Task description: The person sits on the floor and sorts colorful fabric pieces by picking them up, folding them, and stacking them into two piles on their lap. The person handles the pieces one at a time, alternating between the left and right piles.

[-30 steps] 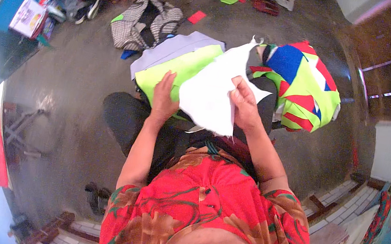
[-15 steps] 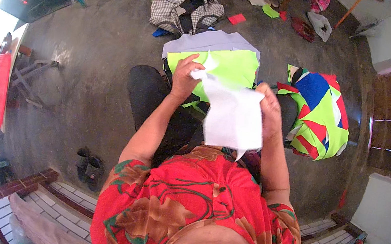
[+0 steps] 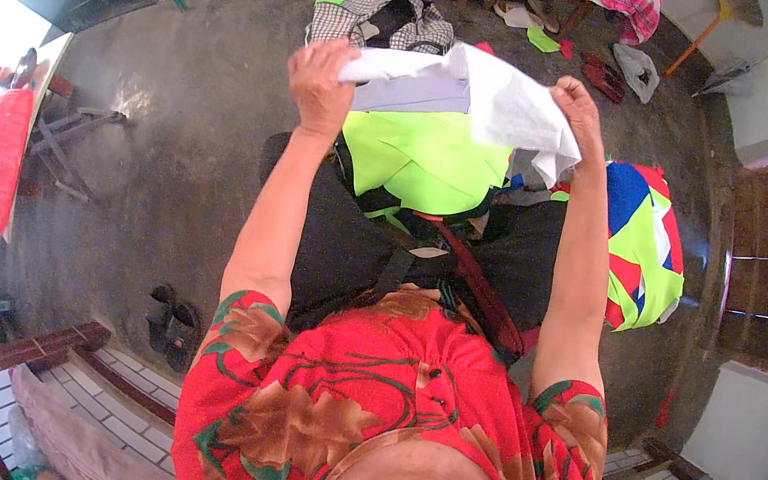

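A piece of white cloth [image 3: 514, 101] is stretched between my two hands, away from my body. My left hand [image 3: 320, 82] is closed round its left end, where the cloth is bunched into a band. At the other side my right hand [image 3: 577, 110] pinches the edge, and a loose corner hangs below the fingers. Beneath the white cloth, neon yellow-green fabric [image 3: 425, 162] lies at my knees, with grey fabric [image 3: 405, 96] on its far side. A dark red strap-like strip [image 3: 481, 289] runs between my legs.
A heap of blue, red and neon cloth pieces [image 3: 646, 249] lies on the floor at my right. Checked fabric [image 3: 337, 22] lies ahead. A red plastic basin [image 3: 1, 158] stands far left, near a folding stand [image 3: 70, 148]. Dark slippers [image 3: 173, 323] are on the floor behind left.
Both hands have moved forward and farther apart, carrying the white cloth away from my lap. The cloth, which hung down near my body, is now stretched sideways over the fabric.
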`<act>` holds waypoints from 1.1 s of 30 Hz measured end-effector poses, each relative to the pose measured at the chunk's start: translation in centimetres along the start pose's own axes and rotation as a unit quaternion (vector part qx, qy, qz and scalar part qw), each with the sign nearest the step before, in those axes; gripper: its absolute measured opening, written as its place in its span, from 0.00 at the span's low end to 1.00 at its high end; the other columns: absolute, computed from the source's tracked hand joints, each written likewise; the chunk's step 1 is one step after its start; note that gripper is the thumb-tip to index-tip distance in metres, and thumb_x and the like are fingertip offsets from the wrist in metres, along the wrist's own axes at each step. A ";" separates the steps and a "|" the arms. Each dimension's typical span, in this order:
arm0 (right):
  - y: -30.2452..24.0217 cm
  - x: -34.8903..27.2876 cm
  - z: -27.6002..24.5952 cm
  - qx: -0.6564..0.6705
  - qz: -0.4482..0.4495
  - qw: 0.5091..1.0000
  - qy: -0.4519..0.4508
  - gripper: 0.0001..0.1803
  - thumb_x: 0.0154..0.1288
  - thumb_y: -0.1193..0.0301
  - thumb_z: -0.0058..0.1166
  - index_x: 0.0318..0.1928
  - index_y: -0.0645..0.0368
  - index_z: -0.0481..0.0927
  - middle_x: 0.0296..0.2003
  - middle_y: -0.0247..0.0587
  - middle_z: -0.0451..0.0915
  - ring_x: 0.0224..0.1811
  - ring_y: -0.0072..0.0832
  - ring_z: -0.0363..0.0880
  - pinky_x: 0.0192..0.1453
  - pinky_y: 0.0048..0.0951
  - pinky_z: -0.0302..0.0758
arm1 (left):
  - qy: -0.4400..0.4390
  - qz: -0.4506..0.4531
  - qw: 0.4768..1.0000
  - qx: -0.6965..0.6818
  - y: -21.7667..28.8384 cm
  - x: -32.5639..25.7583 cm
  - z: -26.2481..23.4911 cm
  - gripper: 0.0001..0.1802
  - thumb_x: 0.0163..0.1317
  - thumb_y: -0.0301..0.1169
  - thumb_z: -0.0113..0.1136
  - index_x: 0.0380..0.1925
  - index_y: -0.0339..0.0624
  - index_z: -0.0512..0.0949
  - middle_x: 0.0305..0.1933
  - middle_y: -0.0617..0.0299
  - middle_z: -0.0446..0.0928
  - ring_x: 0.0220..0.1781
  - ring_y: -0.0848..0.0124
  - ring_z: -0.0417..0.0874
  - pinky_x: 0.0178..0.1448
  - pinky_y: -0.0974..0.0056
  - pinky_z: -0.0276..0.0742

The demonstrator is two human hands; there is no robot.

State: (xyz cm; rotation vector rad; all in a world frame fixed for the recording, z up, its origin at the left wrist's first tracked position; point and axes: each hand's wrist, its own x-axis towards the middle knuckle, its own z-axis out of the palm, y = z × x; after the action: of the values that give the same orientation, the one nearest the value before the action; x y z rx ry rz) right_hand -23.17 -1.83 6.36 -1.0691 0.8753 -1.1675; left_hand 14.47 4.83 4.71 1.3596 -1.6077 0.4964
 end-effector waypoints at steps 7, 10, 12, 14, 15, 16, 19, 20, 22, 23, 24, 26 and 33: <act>10.2 -0.6 -5.1 -0.510 -0.081 0.844 0.145 0.15 0.53 0.67 0.60 0.43 0.52 0.79 0.47 0.44 0.77 0.52 0.41 0.74 0.57 0.37 0.70 | -0.457 -0.060 0.883 0.094 -2.8 -13.4 3.5 0.15 0.40 0.29 0.65 0.33 0.50 0.80 0.41 0.64 0.78 0.50 0.62 0.75 0.54 0.53 0.66; 10.8 -2.3 -4.3 -0.543 -0.111 0.827 0.089 0.16 0.53 0.66 0.61 0.44 0.51 0.79 0.48 0.43 0.77 0.54 0.42 0.73 0.59 0.37 0.69 | -0.463 -0.052 0.880 0.090 -2.7 -13.6 3.5 0.14 0.42 0.32 0.66 0.33 0.49 0.80 0.39 0.62 0.77 0.50 0.60 0.75 0.54 0.54 0.66; 11.5 -2.8 -4.7 -0.577 -0.126 0.807 0.028 0.19 0.51 0.62 0.63 0.44 0.51 0.79 0.50 0.42 0.75 0.56 0.43 0.71 0.60 0.39 0.68 | -0.446 -0.082 0.885 0.103 -0.9 -11.6 3.6 0.11 0.46 0.32 0.64 0.33 0.48 0.81 0.38 0.60 0.77 0.49 0.60 0.76 0.53 0.54 0.66; 11.7 -4.2 -1.5 -0.584 -0.095 0.805 -0.042 0.22 0.49 0.59 0.64 0.45 0.51 0.78 0.52 0.43 0.74 0.57 0.44 0.70 0.60 0.40 0.68 | -0.422 -0.110 0.895 0.094 -0.4 -11.0 3.1 0.12 0.48 0.34 0.65 0.34 0.48 0.81 0.38 0.58 0.77 0.48 0.60 0.76 0.52 0.54 0.66; 12.3 -4.8 -0.6 -0.605 -0.071 0.791 -0.053 0.24 0.48 0.57 0.65 0.46 0.51 0.78 0.52 0.43 0.74 0.57 0.43 0.69 0.59 0.41 0.69 | -0.405 -0.115 0.904 0.069 -0.2 -10.9 3.3 0.13 0.47 0.36 0.66 0.34 0.48 0.80 0.38 0.58 0.76 0.48 0.59 0.76 0.52 0.54 0.67; 12.8 -5.4 0.1 -0.625 -0.047 0.777 -0.063 0.27 0.46 0.55 0.65 0.47 0.50 0.77 0.52 0.43 0.73 0.57 0.43 0.69 0.59 0.41 0.70 | -0.388 -0.119 0.913 0.044 -0.1 -10.8 3.4 0.15 0.46 0.38 0.68 0.35 0.48 0.80 0.39 0.58 0.76 0.48 0.59 0.76 0.52 0.54 0.67; 13.2 -7.0 2.9 -0.689 -0.007 0.720 -0.082 0.32 0.44 0.54 0.67 0.49 0.53 0.72 0.48 0.42 0.70 0.54 0.43 0.70 0.53 0.45 0.74 | -0.443 -0.099 0.891 0.007 1.1 -10.9 3.5 0.21 0.41 0.42 0.72 0.36 0.47 0.79 0.40 0.58 0.75 0.48 0.59 0.76 0.52 0.53 0.68; 12.9 -7.4 3.5 -0.704 -0.012 0.706 -0.081 0.32 0.44 0.55 0.67 0.49 0.54 0.71 0.48 0.42 0.70 0.53 0.43 0.71 0.52 0.46 0.74 | -0.469 -0.083 0.879 0.019 1.1 -11.2 3.5 0.22 0.40 0.43 0.72 0.36 0.48 0.79 0.40 0.58 0.75 0.47 0.59 0.76 0.51 0.53 0.68; 13.0 -7.5 3.4 -0.703 -0.021 0.705 -0.088 0.28 0.46 0.58 0.66 0.47 0.54 0.71 0.47 0.42 0.70 0.51 0.43 0.72 0.50 0.45 0.76 | -0.519 -0.051 0.852 0.042 1.0 -11.8 3.6 0.23 0.38 0.44 0.73 0.36 0.51 0.78 0.41 0.59 0.74 0.46 0.58 0.76 0.50 0.54 0.69; 13.0 -7.5 3.2 -0.704 -0.026 0.703 -0.091 0.27 0.47 0.59 0.65 0.46 0.54 0.71 0.46 0.42 0.70 0.50 0.43 0.73 0.49 0.44 0.76 | -0.514 -0.048 0.855 0.045 1.2 -11.7 3.5 0.21 0.39 0.43 0.72 0.34 0.50 0.78 0.40 0.60 0.73 0.46 0.60 0.76 0.49 0.54 0.69; 13.2 -7.5 2.8 -0.710 -0.035 0.696 -0.101 0.25 0.47 0.60 0.64 0.45 0.55 0.71 0.46 0.42 0.70 0.49 0.43 0.74 0.47 0.44 0.77 | -0.505 -0.037 0.861 0.047 1.0 -12.0 3.8 0.19 0.40 0.41 0.71 0.33 0.50 0.78 0.40 0.60 0.73 0.46 0.60 0.76 0.49 0.54 0.69; 14.1 -7.4 1.9 -0.721 -0.052 0.681 -0.119 0.22 0.49 0.61 0.63 0.43 0.55 0.71 0.45 0.43 0.71 0.47 0.43 0.75 0.45 0.44 0.78 | -0.485 -0.016 0.873 0.052 0.3 -12.7 4.5 0.15 0.42 0.39 0.69 0.30 0.49 0.78 0.39 0.60 0.73 0.45 0.60 0.77 0.48 0.54 0.70; 13.6 -7.4 2.8 -0.695 -0.050 0.712 -0.086 0.21 0.51 0.60 0.62 0.42 0.54 0.72 0.45 0.42 0.70 0.48 0.43 0.74 0.43 0.43 0.78 | -0.449 -0.056 0.891 0.026 -0.6 -13.1 4.9 0.09 0.49 0.32 0.62 0.32 0.48 0.76 0.35 0.57 0.75 0.39 0.55 0.79 0.43 0.51 0.73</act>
State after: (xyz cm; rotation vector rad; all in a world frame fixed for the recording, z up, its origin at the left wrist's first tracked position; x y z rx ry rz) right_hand -18.31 6.66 -5.91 -2.3973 1.5951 -0.2569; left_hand 12.38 7.86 -8.80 1.8520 -2.2171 -0.2283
